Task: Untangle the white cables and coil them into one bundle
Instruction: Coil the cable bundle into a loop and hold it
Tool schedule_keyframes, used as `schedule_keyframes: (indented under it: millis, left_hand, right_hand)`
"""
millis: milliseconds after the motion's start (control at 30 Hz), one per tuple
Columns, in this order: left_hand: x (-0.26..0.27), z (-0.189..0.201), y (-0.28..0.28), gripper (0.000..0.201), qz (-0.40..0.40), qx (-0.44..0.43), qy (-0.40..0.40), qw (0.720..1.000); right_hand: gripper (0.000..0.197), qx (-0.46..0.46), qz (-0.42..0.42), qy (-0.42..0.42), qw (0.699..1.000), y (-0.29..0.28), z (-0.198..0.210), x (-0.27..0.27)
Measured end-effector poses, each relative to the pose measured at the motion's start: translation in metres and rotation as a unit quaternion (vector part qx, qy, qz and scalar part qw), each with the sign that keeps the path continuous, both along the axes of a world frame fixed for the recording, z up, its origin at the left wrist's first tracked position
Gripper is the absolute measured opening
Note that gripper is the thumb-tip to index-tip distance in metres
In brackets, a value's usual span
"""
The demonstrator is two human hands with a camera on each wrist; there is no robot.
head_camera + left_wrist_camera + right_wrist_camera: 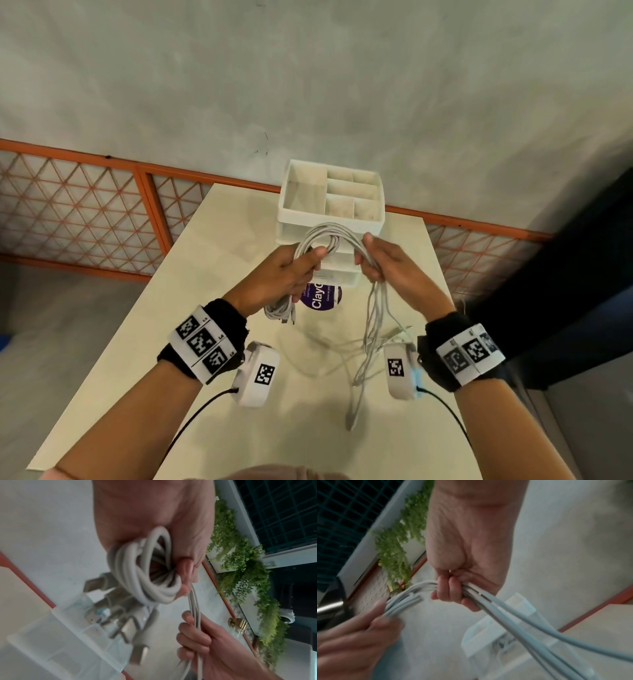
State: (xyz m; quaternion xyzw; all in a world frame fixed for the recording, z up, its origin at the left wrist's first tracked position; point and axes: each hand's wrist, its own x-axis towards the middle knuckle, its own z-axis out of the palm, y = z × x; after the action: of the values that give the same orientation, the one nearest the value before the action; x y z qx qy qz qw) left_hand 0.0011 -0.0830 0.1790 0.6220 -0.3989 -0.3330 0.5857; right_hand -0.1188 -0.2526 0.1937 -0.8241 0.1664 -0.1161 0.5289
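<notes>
White cables [322, 236] are held above the counter [212, 308] between both hands. The left hand [284, 274] has its fingers [186, 566] curled round a coiled section of the cables, with the thumb pressed on top of the loops. The coil sits inside this grip, and its lower loops hang out beneath the palm together with several plug ends [137, 654] (USB-type connectors, blurred in the left wrist view).

From the coil, a short arched span of strands runs across to the right hand [387, 267]. The fingers [452, 588] of the right hand are closed round this group of strands, clamping them against the palm. Below the right fingers, the loose remainder of the cables hangs straight down and trails onto the counter, where the slack lies in open curves between the two wrists. One free end lies nearest the person, below the right wrist.

Beyond the fingers of both hands stands a white plastic organiser [330, 198] with open divided compartments on top and drawers below. A purple round label [322, 299] lies on the counter just under the left hand, partly covered by the hanging loops.

Each wrist carries a black band with printed markers and a white camera unit [257, 373].
</notes>
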Motion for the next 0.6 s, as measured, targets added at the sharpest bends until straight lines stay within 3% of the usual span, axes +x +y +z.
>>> schedule_keyframes:
  millis: [67, 233, 367, 533, 600]
  left_hand:
    - [-0.001, -0.004, -0.004, 0.032, 0.002, -0.032, -0.006, 0.999]
    - [-0.007, -0.011, -0.017, 0.038, 0.023, -0.085, -0.009, 0.996]
    - [-0.003, -0.016, -0.023, 0.031, 0.045, -0.093, -0.008, 0.995]
    - [-0.003, -0.022, -0.024, 0.023, 0.053, -0.101, -0.006, 0.993]
    - [-0.001, -0.027, -0.023, 0.026, 0.046, -0.093, 0.012, 0.995]
  right_hand:
    - [0.048, -0.007, -0.015, -0.010, 1.000, 0.017, -0.012, 0.010]
    - [0.051, 0.076, -0.061, -0.040, 0.994, 0.042, -0.018, 0.036]
    - [0.048, 0.227, -0.091, -0.043, 0.969, 0.044, -0.022, 0.043]
    - [0.089, 0.299, -0.103, -0.024, 0.949, 0.043, -0.028, 0.053]
    - [0.091, 0.308, -0.094, -0.008, 0.947, 0.043, -0.025, 0.051]
